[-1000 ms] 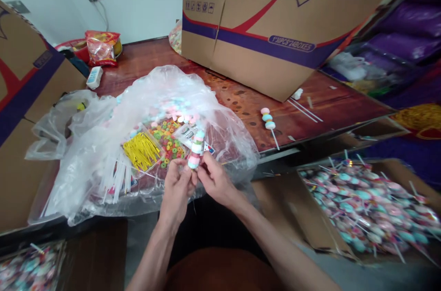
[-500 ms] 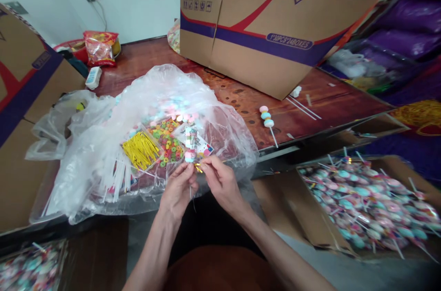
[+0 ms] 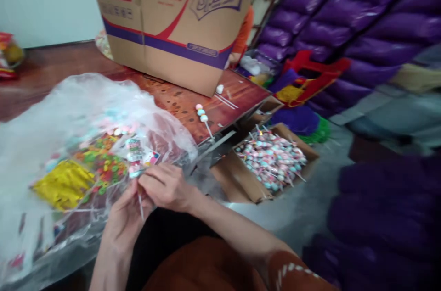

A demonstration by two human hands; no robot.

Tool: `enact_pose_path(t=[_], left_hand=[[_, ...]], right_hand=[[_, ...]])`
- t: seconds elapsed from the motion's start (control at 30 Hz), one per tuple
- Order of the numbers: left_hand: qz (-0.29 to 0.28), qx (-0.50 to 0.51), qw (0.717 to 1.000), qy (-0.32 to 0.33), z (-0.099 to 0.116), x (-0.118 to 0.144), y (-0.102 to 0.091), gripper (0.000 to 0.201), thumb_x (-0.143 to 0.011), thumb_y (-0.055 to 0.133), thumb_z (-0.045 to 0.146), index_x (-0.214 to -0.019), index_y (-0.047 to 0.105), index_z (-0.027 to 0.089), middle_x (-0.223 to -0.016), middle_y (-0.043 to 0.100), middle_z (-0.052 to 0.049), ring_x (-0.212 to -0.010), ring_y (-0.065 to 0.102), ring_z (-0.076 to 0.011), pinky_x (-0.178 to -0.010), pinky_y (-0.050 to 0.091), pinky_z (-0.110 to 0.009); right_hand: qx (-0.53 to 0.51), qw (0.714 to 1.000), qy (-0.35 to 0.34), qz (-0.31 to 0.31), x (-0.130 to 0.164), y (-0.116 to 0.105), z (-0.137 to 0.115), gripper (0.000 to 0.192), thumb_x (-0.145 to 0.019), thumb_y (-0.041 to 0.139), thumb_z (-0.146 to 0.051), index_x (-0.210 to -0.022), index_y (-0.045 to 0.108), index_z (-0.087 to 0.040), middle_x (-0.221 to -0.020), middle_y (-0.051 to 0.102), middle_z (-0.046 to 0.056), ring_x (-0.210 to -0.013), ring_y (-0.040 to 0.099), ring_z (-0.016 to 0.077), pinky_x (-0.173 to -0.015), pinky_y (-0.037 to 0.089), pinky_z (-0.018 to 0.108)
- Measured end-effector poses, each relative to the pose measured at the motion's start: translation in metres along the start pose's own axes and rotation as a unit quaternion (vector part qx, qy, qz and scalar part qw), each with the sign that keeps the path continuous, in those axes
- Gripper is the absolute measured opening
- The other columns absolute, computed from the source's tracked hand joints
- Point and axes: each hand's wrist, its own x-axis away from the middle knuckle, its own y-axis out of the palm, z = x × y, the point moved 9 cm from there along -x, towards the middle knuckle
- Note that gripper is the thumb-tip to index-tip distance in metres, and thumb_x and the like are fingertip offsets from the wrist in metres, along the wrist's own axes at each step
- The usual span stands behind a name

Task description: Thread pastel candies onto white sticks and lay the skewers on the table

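Observation:
A candy stick in a printed clear wrapper point(image 3: 134, 155) stands upright between my two hands, its white stick pointing down below them. My left hand point(image 3: 126, 213) is closed around the stick just under the candy. At the wrapper's lower end my right hand point(image 3: 167, 185) is closed, its fingertips pinched against the left thumb. The gold twist tie seen there earlier is hidden by my fingers. Behind lie a heap of gold twist ties point(image 3: 64, 185) and colourful ring candies point(image 3: 108, 165) on a clear plastic sheet point(image 3: 86, 93).
A large carton point(image 3: 168, 47) stands on the wooden table point(image 3: 186, 112). An unwrapped candy stick point(image 3: 202, 114) lies near the table's edge. Lower right, an open box point(image 3: 237, 185) holds many wrapped candy sticks. Purple bags point(image 3: 344, 15) are stacked behind; an orange sleeve point(image 3: 246, 29) shows past the carton.
My view has swung to the right, bringing the box and purple bags further in. My right hand has closed in against my left at the wrapper's neck, covering the gold tie.

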Motion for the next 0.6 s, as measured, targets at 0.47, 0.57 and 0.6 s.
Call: enact_pose_path(t=[0.47,0.57,0.6], left_hand=[[-0.074,-0.279,0.948,0.135,-0.021,0.0,0.07,0.044,-0.071,0.076,0.063,-0.073,0.076,0.019,-0.106,0.071,-0.006,-0.116,0.058,-0.0258,-0.092,0.054,-0.027],[-0.076,-0.31,0.946,0.064,-0.049,-0.002,0.076,0.04,-0.06,0.088,0.051,-0.08,0.077,0.017,-0.091,0.073,-0.005,-0.101,0.064,-0.0252,-0.082,0.056,-0.029],[-0.073,-0.306,0.948,0.048,-0.057,-0.004,0.078,0.041,-0.058,0.089,0.048,-0.082,0.077,0.017,-0.088,0.073,-0.005,-0.096,0.065,-0.0238,-0.079,0.056,-0.029]], right_hand=[[-0.211,0.898,0.35,0.164,0.056,-0.079,0.057,0.012,-0.09,0.052,-0.025,-0.079,0.056,-0.021,-0.077,0.059,0.0,-0.073,0.057,0.0133,-0.07,0.049,0.025],[-0.212,0.893,0.349,0.187,0.068,-0.098,0.054,0.013,-0.088,0.052,-0.024,-0.079,0.061,-0.02,-0.076,0.06,0.001,-0.07,0.056,0.0133,-0.068,0.047,0.026],[-0.231,0.88,0.366,0.196,0.076,-0.099,0.057,0.015,-0.088,0.053,-0.025,-0.078,0.063,-0.019,-0.074,0.06,0.001,-0.067,0.055,0.0129,-0.066,0.047,0.025]])
